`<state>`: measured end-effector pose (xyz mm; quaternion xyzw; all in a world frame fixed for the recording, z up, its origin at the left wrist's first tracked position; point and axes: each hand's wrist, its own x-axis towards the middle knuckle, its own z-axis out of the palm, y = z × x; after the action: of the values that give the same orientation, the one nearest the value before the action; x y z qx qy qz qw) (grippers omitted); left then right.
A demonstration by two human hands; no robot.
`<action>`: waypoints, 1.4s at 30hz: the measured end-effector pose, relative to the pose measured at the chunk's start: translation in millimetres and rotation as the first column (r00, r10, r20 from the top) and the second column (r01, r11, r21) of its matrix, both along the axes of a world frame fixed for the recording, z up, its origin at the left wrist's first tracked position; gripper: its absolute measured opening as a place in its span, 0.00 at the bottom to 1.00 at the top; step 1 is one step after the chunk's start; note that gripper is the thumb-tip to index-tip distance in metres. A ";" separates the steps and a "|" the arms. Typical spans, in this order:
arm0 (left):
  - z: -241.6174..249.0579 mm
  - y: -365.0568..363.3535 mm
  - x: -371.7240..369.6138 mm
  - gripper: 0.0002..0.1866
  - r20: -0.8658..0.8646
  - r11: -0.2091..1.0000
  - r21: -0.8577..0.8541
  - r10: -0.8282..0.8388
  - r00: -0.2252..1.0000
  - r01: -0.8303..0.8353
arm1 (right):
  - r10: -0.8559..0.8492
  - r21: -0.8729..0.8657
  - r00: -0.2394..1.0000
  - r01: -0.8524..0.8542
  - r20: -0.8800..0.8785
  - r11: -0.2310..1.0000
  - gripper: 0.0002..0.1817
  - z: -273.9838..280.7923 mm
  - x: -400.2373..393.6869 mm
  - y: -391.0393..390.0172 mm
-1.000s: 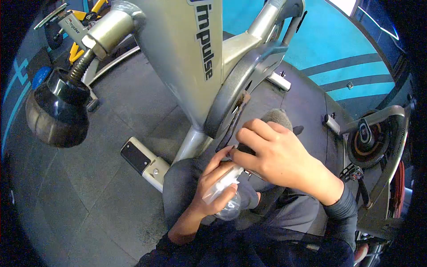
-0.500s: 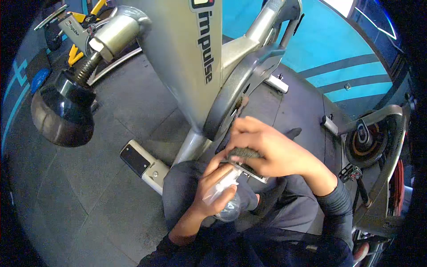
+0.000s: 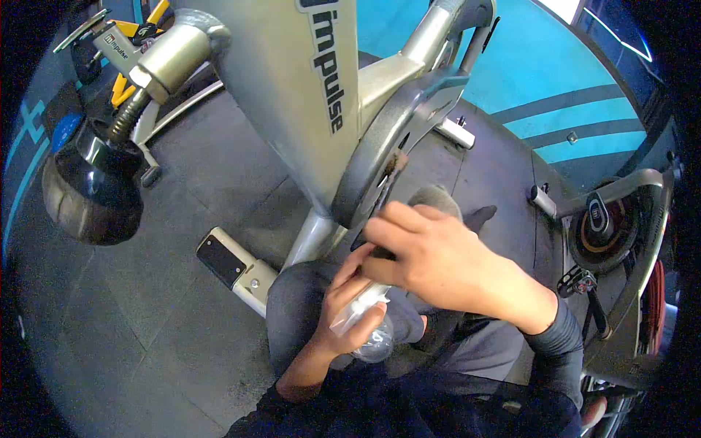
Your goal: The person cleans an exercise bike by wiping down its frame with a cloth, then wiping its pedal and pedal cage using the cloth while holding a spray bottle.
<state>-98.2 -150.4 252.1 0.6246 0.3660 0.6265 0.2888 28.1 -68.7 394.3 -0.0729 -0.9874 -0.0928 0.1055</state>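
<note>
Now the fuzzy grey cloth-like piece point(image 3: 435, 201) is showing beyond our knuckles instead of under our fingers, so its contact side is staying hidden. Our right hand point(image 3: 438, 255) is gripping it; our left hand point(image 3: 342, 310) is clasping a clear, rounded plastic bottle point(image 3: 376, 347) near the silver bike frame point(image 3: 288, 87).

Bike point(image 3: 288, 95) cropped, grey item point(image 3: 436, 201) part-hidden

exercise bike point(image 3: 285, 87) stands on floor point(image 3: 124, 314) before wearer's knee point(image 3: 296, 303), flywheel point(image 3: 380, 139) right of frame point(image 3: 314, 160), knob point(image 3: 91, 193) at left; second bike point(image 3: 650, 186) far right, third bike point(image 3: 117, 50) behind knob.
</note>
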 end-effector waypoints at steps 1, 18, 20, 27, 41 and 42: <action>-3.8 0.2 -1.1 0.22 -0.018 1.000 0.005 0.000 1.000 0.000 | 0.030 -0.029 0.999 -0.030 0.011 0.999 0.09 -0.6 -1.0 -0.9; -3.4 -1.4 0.8 0.23 0.059 1.000 -0.028 -0.005 0.998 0.007 | -0.084 -0.079 0.993 0.077 -0.087 0.994 0.17 -6.5 11.7 -6.6; -4.4 0.1 -1.5 0.22 -0.095 0.999 0.026 0.021 0.995 -0.019 | -0.088 0.080 0.991 0.096 -0.099 0.992 0.18 -10.2 18.6 -15.0; 7.8 1.0 -0.1 0.23 -0.004 1.000 0.026 -0.007 1.000 0.007 | -0.306 0.055 0.952 0.307 -0.031 0.950 0.21 -4.7 49.6 -48.5; -1.3 1.7 2.5 0.22 -0.040 0.999 -0.020 0.038 0.998 -0.039 | -0.408 0.079 0.894 0.428 -0.184 0.900 0.25 -29.5 28.5 -60.9; -2.5 2.4 2.0 0.21 -0.068 0.999 -0.007 0.051 0.996 -0.052 | -0.410 0.090 0.895 0.429 -0.175 0.899 0.25 -30.1 28.8 -60.9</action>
<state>-96.2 -148.0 249.7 0.6345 0.3944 0.6106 0.2628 56.9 -129.6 364.2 -0.2846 -0.9295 -0.1696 0.1619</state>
